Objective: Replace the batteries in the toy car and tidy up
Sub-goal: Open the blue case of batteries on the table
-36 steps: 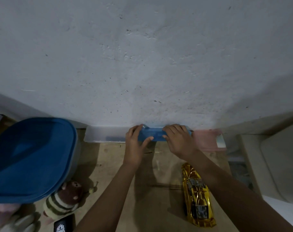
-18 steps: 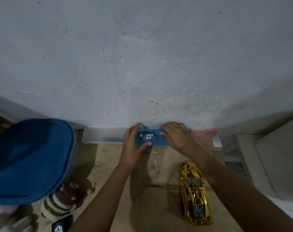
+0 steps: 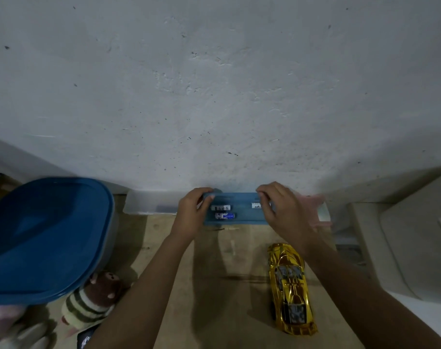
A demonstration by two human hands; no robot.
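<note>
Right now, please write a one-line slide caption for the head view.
Left hand and right hand grip a blue tray of batteries by the wall; gold toy car lies nearby.

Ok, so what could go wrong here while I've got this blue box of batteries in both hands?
The batteries lie loose in the blue box; if the left hand or right hand tilts it, they may roll out. The gold toy car sits beside your right forearm, so drawing the box back could knock it.
</note>
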